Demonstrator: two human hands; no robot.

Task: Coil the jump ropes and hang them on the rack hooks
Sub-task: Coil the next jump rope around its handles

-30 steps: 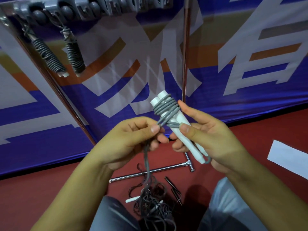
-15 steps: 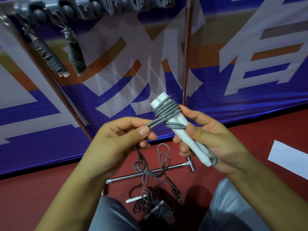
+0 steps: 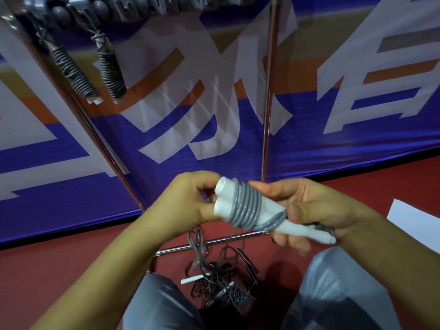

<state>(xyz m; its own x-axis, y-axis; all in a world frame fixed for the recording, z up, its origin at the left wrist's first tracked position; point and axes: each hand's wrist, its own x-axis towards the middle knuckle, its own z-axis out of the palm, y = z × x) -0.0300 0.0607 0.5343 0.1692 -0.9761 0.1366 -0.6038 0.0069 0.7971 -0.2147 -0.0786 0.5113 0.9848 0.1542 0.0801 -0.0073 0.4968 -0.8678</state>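
Note:
A jump rope (image 3: 247, 208) with two white handles held side by side has grey cord wound in several turns round their upper part. My right hand (image 3: 307, 210) grips the handles from the right, thumb on top. My left hand (image 3: 190, 201) is curled at the handles' top ends and holds the cord, which hangs down behind it to the floor. Two coiled ropes (image 3: 95, 70) hang from hooks of the rack (image 3: 133, 8) at top left.
A tangle of loose grey ropes (image 3: 221, 279) lies on the red floor between my knees, over the rack's foot bar (image 3: 209, 242). Two rack poles (image 3: 267, 96) rise before a blue banner. A white sheet (image 3: 414, 222) lies at right.
The handles have tipped from upright toward lying left to right and dropped lower. More turns of cord sit on them. My left hand moved right, up against the handle ends.

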